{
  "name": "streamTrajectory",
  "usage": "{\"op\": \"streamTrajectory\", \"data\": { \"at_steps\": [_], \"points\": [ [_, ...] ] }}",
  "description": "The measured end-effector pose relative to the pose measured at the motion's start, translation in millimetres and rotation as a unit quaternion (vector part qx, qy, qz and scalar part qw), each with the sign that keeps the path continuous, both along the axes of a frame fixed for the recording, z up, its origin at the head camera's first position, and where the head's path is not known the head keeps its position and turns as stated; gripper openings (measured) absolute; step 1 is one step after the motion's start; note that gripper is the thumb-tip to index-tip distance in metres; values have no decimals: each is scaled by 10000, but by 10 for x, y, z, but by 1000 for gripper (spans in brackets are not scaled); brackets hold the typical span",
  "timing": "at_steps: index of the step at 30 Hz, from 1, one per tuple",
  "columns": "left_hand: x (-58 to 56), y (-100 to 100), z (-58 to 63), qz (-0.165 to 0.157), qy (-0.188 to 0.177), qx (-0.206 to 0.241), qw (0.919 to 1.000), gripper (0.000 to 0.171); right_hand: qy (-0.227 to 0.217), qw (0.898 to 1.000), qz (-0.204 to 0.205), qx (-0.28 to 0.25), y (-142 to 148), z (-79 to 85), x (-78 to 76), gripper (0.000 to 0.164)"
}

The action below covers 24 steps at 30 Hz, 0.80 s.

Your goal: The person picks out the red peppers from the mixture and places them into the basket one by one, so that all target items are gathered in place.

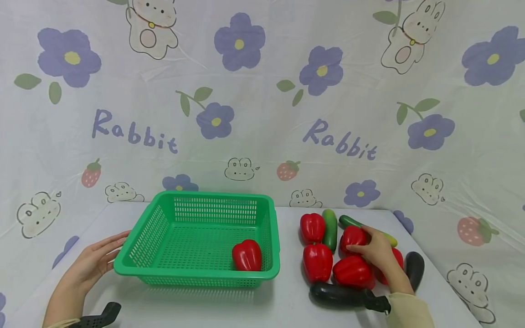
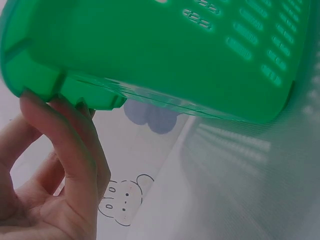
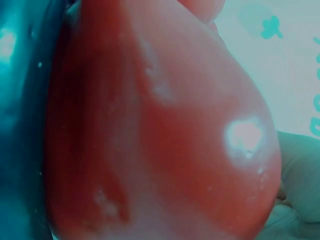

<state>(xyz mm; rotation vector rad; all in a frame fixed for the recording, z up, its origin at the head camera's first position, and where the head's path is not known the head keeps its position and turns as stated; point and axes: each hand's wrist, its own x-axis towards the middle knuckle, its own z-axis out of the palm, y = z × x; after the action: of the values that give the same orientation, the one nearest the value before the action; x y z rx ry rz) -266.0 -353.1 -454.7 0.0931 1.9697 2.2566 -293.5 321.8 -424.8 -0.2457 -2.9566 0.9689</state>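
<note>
A green plastic basket (image 1: 193, 273) with slotted walls stands on the white table, one red bell pepper (image 1: 247, 257) lying inside at its right. My left hand (image 1: 88, 262) is at the basket's left side; in the left wrist view its fingertips (image 2: 30, 97) touch the underside of the rim. Over on the right, my right hand (image 1: 379, 248) grips another red bell pepper (image 1: 352, 237) between thumb and fingers, among the vegetable group. A large red pepper (image 3: 165, 130) fills the right wrist view and hides the right fingertips there.
Several more red peppers (image 1: 317, 262) lie around the right hand. A green cucumber (image 1: 330, 230) and a slimmer green one (image 1: 348, 221) with a yellow end lie behind. Dark eggplants are at the front (image 1: 336, 295) and far right (image 1: 414, 269). A patterned cloth (image 1: 262, 91) hangs behind the table.
</note>
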Motion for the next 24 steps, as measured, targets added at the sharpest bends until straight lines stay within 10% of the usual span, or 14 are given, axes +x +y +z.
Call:
{"op": "streamTrajectory", "data": {
  "at_steps": [24],
  "points": [
    [5,-5,-6,-1,54,-64,10000,31,175,9982,-133,-557,-71,66,48,91]
  ]
}}
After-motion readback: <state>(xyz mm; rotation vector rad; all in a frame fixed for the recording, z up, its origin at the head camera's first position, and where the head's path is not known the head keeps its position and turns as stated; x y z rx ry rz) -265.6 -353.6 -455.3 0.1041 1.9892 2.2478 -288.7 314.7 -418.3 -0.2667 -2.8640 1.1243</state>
